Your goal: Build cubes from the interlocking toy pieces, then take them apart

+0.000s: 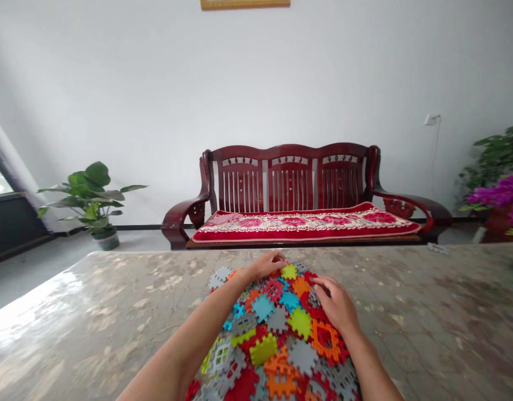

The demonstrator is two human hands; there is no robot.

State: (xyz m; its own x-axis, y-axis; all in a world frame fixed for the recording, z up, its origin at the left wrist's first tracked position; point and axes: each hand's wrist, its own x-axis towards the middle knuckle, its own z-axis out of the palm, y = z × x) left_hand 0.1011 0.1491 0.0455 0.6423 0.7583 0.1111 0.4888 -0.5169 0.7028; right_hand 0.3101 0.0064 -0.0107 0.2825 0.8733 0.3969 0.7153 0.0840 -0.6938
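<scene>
A heap of flat plastic interlocking tiles with toothed edges, in red, orange, blue, lime green and grey, lies on the table before me. My left hand [268,266] reaches over the heap's far edge, fingers bent and thumb apart, beside a lime green tile [288,272]. On the heap's right side rests my right hand [336,305], its index finger and thumb apart near an orange tile [300,287]. No tile is visibly gripped in either hand. Nearer to me are an orange frame tile [325,341] and a grey window tile [220,357]. My left forearm covers part of the heap.
The table [126,317] has a shiny patterned cover. A small grey piece [438,249] lies at its far right edge. Beyond stands a dark red wooden bench [289,172] with a red floral mat [306,223]. Potted plants [95,200] flank it.
</scene>
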